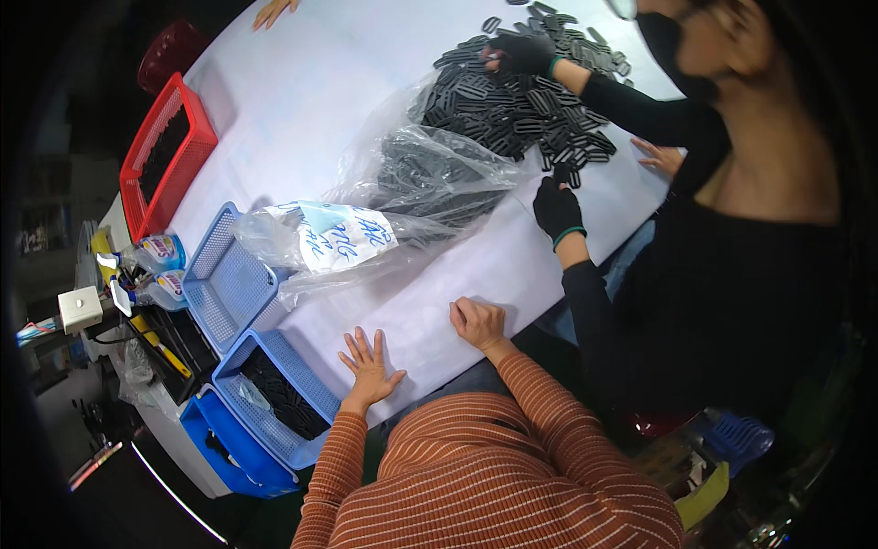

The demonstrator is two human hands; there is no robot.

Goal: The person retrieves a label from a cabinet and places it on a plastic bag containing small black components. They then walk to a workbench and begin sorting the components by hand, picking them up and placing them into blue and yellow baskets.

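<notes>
My left hand (370, 373) lies flat on the white tabletop (412, 316) with its fingers spread. To its right, my right hand (477, 323) rests on the same surface, curled into a loose fist, and nothing shows in it. Beyond both hands lies a large clear plastic bag (430, 174) with black pieces inside and a white handwritten label (343, 236) on it. A heap of flat black slotted buckles (512, 110) spreads out past the bag. Left of my left hand stands a blue basket (315, 384) holding black pieces.
At right, a co-worker (732, 302) in black gloves handles buckles. Another person's hand (274, 13) is at the far edge. Along the left stand a red basket (197, 137), a light-blue basket (224, 284), spray bottles (165, 252) and a darker blue bin (224, 462).
</notes>
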